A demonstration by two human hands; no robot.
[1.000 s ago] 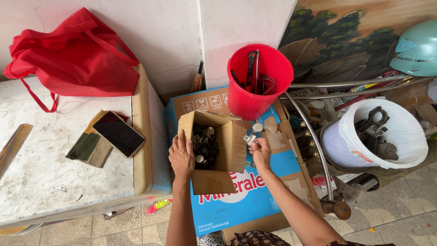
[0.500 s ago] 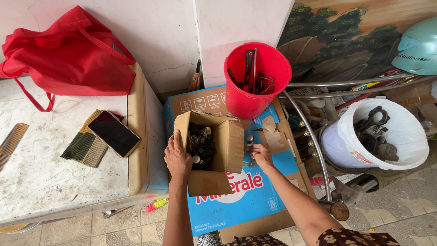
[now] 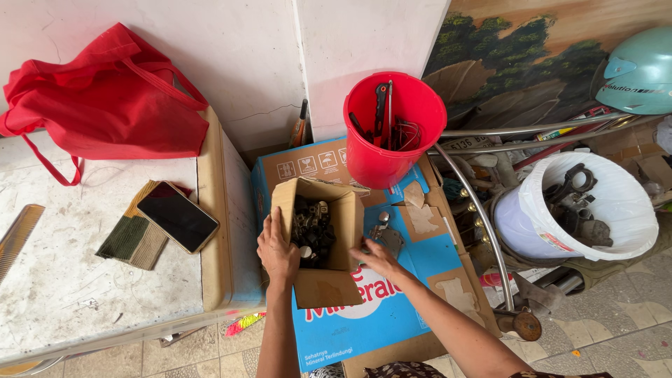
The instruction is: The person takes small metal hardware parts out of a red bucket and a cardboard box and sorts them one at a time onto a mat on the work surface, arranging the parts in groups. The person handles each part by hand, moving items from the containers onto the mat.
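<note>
Brown cardboard box of small dark metal fittings, steadied between two bare hands on a flattened blue-and-white carton.

Head view: the left hand lies flat against the box's left wall, fingers together and pointing up, holding nothing else. The right hand rests by the box's right wall, fingers loosely spread on the carton, nothing pinched; small grey metal parts lie just beyond its fingertips. Behind the box stands a red bucket with tools upright in it. To the right, a white bucket holds heavier metal pieces. On the white desk to the left lie a phone, a comb and a red bag.
</note>
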